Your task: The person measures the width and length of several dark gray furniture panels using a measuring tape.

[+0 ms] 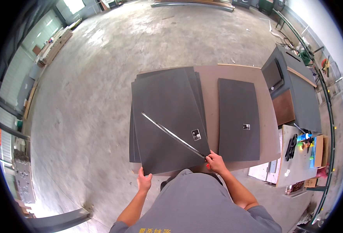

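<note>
A stack of dark grey panels [163, 93] lies on a brown board in front of me, the top one turned at an angle to those below. My left hand [144, 180] is closed on the near left corner of the top panel, with its fingers partly hidden. By the near right corner, my right hand [217, 162] grips a tape measure, and a bit of red shows under the fingers. Its silver blade [173, 135] is drawn out and lies slantwise across the top panel. A small black and white label [196, 134] sits on that panel, right of the blade.
Another dark grey panel [238, 105] lies apart on the right of the brown board [212, 73]. Beyond it stands a dark grey cabinet [301, 99]. A small table [286, 173] at the right carries tools, bottles and a cardboard box [322, 149]. Concrete floor [89, 101] surrounds the work surface.
</note>
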`<action>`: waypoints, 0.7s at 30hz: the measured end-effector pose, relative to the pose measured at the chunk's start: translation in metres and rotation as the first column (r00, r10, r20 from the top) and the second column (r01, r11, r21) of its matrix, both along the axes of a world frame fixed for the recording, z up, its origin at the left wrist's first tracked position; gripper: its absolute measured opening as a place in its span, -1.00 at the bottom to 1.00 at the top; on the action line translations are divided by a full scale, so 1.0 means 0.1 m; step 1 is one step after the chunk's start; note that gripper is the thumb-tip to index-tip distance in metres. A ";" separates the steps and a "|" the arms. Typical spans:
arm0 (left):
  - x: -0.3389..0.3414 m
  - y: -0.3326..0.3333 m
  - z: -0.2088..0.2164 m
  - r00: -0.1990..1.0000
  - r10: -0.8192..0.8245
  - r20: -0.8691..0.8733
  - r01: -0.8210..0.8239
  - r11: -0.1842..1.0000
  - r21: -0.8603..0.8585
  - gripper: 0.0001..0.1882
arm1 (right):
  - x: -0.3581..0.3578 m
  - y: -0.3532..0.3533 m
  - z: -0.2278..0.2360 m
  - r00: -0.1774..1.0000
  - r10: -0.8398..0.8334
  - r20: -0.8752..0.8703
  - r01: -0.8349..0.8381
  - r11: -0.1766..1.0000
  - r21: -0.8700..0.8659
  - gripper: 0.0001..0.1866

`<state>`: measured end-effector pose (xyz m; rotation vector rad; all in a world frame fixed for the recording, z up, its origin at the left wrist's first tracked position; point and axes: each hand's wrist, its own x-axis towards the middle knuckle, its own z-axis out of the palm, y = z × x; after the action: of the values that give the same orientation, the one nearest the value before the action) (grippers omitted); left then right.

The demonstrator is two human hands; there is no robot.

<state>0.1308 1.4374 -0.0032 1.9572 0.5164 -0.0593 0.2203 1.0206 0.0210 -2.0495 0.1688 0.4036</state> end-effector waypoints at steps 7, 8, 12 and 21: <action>-0.01 0.14 -0.24 0.995 0.098 -0.007 -0.097 0.977 -0.191 -0.44 | 0.10 -0.19 -0.04 0.998 0.068 -0.014 -0.066 0.994 0.081 -0.70; 0.04 0.19 -0.27 0.992 0.120 -0.038 -0.124 0.980 -0.153 -0.46 | 0.10 -0.24 -0.10 0.999 0.050 -0.016 -0.048 0.992 0.120 -0.69; 0.38 0.23 -0.32 0.959 0.174 -0.224 -0.197 0.977 -0.087 -0.44 | 0.19 -0.61 -0.36 0.978 -0.058 -0.201 0.129 0.922 0.364 -0.69; 0.65 0.06 -0.42 0.938 0.201 -0.281 -0.154 0.971 0.182 -0.12 | 0.15 -1.26 -0.35 0.892 -0.155 -0.424 0.399 0.708 0.583 -0.45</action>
<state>0.1953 1.4432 -0.0448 2.0582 0.9201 -0.2066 0.2355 0.8942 -0.0136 -1.2046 0.4815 0.5384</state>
